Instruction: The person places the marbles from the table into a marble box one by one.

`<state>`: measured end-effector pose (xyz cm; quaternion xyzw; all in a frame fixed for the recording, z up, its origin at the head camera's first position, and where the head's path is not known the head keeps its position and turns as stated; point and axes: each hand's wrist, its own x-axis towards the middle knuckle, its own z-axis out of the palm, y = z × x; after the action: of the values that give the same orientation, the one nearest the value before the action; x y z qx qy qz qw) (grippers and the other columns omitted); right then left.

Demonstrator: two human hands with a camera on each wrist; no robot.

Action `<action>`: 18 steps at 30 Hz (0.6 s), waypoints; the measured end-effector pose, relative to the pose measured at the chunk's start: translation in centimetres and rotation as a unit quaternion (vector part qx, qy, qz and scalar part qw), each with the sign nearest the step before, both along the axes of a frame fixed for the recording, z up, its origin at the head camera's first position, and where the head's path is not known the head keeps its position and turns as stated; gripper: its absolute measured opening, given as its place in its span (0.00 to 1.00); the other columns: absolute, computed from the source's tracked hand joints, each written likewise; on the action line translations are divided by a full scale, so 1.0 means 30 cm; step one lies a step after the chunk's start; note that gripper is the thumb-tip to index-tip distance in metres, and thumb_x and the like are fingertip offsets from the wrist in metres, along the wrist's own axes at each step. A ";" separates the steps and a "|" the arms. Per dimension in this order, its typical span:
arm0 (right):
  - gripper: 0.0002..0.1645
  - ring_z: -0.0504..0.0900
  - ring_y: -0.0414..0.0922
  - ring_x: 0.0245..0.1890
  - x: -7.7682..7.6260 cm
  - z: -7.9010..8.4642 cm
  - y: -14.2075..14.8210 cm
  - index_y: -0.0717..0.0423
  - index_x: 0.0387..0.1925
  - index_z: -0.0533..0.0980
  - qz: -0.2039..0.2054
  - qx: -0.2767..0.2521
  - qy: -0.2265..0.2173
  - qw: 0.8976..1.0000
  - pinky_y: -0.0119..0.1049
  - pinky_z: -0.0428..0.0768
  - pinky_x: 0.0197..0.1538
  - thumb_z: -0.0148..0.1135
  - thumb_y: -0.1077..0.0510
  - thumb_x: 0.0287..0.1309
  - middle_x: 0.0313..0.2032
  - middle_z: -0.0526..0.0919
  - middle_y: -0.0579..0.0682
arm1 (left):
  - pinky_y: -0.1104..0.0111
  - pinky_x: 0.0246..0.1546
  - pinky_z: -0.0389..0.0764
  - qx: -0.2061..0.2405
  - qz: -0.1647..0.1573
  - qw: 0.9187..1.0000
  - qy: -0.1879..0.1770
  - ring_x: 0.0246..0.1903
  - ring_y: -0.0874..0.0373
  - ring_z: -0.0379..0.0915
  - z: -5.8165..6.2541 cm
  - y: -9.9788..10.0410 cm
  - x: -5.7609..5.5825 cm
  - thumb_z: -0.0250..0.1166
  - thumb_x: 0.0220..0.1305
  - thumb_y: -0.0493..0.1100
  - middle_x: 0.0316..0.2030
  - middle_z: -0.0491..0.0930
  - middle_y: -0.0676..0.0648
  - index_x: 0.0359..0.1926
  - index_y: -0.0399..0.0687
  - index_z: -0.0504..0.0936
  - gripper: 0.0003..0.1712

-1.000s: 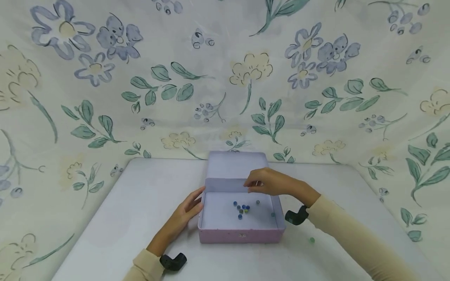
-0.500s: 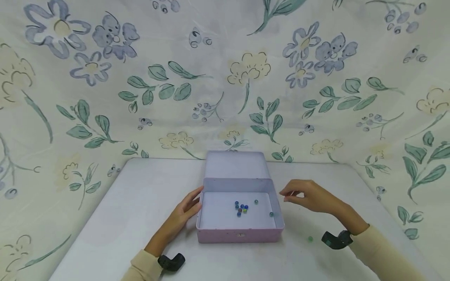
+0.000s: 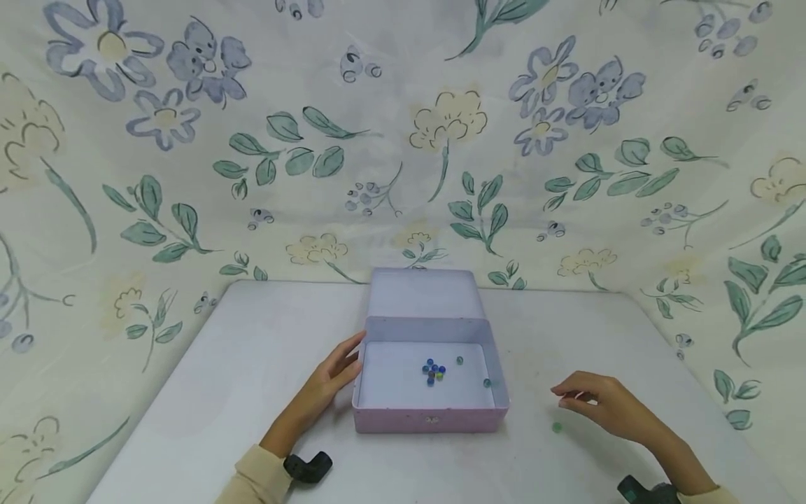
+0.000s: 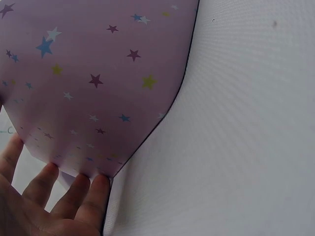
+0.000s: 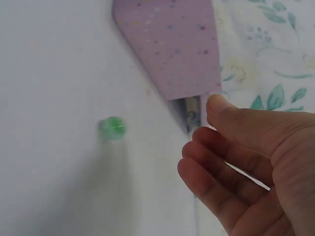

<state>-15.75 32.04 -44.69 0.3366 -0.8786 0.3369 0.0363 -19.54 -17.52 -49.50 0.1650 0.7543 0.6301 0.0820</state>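
Observation:
A pinkish-purple tin box (image 3: 431,421) with its lid (image 3: 423,294) tilted back stands on the white table, star prints on its outside. Several glass marbles (image 3: 434,369), mostly blue, lie inside on its pale floor. My left hand (image 3: 324,385) touches the box's left side; in the left wrist view its fingertips (image 4: 101,184) rest against the starry wall. A green marble (image 3: 557,427) lies on the table right of the box. Just above and beyond it hovers my right hand (image 3: 601,402), loosely bent, thumb apart from the fingers, holding nothing in the right wrist view.
The white table (image 3: 283,322) extends on both sides of the box. Behind it hangs a floral cloth (image 3: 390,140). A black wrist camera (image 3: 308,467) sits on the left wrist, another (image 3: 645,490) on the right.
My right hand has moved from over the box out to the right and down, close to the green marble. The left hand stays at the box's side. Marbles inside have shifted slightly.

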 end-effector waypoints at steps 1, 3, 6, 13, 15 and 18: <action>0.10 0.83 0.30 0.37 0.010 -0.016 0.009 0.61 0.45 0.83 0.000 -0.004 -0.003 1.000 0.28 0.84 0.36 0.66 0.65 0.61 0.38 0.87 0.52 | 0.34 0.71 0.53 0.001 0.000 1.000 0.000 0.77 0.36 0.46 0.000 0.001 -0.001 0.51 0.77 0.45 0.79 0.48 0.47 0.78 0.59 0.53 0.33; 0.10 0.83 0.31 0.37 0.028 -0.045 0.023 0.61 0.45 0.83 0.000 -0.011 -0.012 1.000 0.28 0.84 0.36 0.66 0.65 0.61 0.38 0.87 0.51 | 0.34 0.71 0.53 0.004 -0.001 1.000 -0.001 0.77 0.36 0.45 -0.001 0.006 -0.001 0.51 0.77 0.46 0.79 0.48 0.47 0.78 0.58 0.53 0.33; 0.11 0.83 0.31 0.37 0.050 -0.089 0.030 0.60 0.46 0.82 0.003 -0.019 -0.021 1.000 0.28 0.84 0.36 0.66 0.66 0.61 0.38 0.86 0.50 | 0.34 0.71 0.53 0.003 -0.005 1.000 -0.002 0.77 0.36 0.45 -0.008 0.007 0.006 0.51 0.77 0.46 0.79 0.47 0.46 0.78 0.57 0.53 0.33; 0.14 0.81 0.31 0.33 0.068 -0.145 0.025 0.59 0.45 0.82 0.008 -0.028 0.000 1.000 0.26 0.82 0.34 0.70 0.66 0.55 0.38 0.86 0.50 | 0.35 0.71 0.53 -0.001 -0.003 1.000 0.001 0.77 0.35 0.45 -0.013 0.008 0.012 0.50 0.78 0.45 0.80 0.47 0.46 0.78 0.58 0.53 0.33; 0.14 0.81 0.30 0.33 0.067 -0.151 0.020 0.59 0.44 0.82 0.004 -0.030 0.008 1.000 0.26 0.82 0.34 0.71 0.66 0.54 0.39 0.86 0.50 | 0.34 0.71 0.53 -0.004 -0.002 1.000 0.001 0.77 0.36 0.45 -0.009 0.005 0.010 0.50 0.78 0.45 0.80 0.47 0.46 0.78 0.59 0.53 0.32; 0.13 0.81 0.29 0.35 0.066 -0.156 0.012 0.59 0.43 0.84 -0.004 -0.024 0.016 1.000 0.26 0.82 0.35 0.71 0.65 0.54 0.38 0.86 0.47 | 0.34 0.71 0.53 -0.005 0.000 1.000 0.001 0.77 0.36 0.45 -0.001 0.001 0.006 0.50 0.78 0.45 0.80 0.47 0.47 0.78 0.61 0.53 0.32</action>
<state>-13.77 32.40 -49.38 0.3372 -0.8712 0.3518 0.0600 -19.37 -17.50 -49.52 0.1653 0.7575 0.6262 0.0823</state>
